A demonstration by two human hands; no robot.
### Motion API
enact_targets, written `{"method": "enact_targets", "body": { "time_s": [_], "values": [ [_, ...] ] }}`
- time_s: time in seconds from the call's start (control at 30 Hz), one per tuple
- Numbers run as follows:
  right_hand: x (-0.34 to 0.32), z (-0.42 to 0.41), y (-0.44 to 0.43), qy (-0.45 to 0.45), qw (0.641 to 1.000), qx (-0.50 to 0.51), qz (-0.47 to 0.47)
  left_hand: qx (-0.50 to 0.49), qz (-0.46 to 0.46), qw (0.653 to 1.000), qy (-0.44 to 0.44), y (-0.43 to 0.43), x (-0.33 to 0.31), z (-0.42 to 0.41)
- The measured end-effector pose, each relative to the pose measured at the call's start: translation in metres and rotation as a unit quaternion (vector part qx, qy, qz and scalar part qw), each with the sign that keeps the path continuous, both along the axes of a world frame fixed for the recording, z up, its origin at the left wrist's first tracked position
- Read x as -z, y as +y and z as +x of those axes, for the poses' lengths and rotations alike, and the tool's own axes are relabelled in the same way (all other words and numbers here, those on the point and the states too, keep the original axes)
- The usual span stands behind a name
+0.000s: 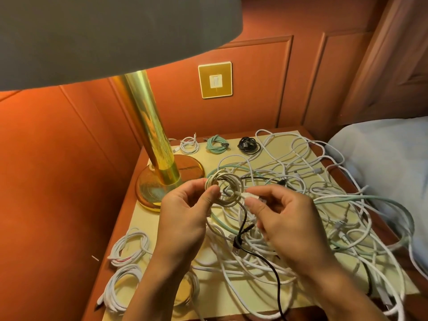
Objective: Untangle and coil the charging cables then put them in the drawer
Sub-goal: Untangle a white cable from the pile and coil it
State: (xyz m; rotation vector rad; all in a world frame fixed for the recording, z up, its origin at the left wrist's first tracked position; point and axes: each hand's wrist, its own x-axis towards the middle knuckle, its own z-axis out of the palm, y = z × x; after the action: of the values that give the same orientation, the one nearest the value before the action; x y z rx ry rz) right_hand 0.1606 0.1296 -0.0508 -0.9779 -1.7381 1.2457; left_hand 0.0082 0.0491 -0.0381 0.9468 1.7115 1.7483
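Left hand (185,212) pinching a small cream cable coil (223,187) above the nightstand (148,218), right hand (287,218) gripping its white plug end (251,196), tangled cables (301,205) sprawled beneath (mostly white), finished coils (129,246) near left.

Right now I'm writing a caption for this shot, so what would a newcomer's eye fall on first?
The sprawling heap of tangled cables covering the right half of the bedside table. Mid-frame, the left hand holds a small cream coil while the right hand pinches its plug, beside a tall brass lamp on the left.
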Motion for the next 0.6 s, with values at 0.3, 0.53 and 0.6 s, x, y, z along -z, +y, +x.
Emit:
{"method": "enact_targets", "body": {
  "time_s": [0.3,0.53,0.6],
  "values": [
    [-0.018,0.011,0.004,0.071,0.997,-0.029,-0.007,-0.072,-0.048,0.986,0.141,-0.003,0.004,-0.013],
    [-0.015,0.015,0.008,0.052,0.998,-0.03,-0.003,-0.024,-0.02,0.999,0.027,0.0,0.005,-0.003],
    [-0.011,0.017,0.01,0.007,0.998,-0.058,-0.001,-0.014,-0.011,1.0,0.015,-0.001,0.005,0.0]
  ]
}}
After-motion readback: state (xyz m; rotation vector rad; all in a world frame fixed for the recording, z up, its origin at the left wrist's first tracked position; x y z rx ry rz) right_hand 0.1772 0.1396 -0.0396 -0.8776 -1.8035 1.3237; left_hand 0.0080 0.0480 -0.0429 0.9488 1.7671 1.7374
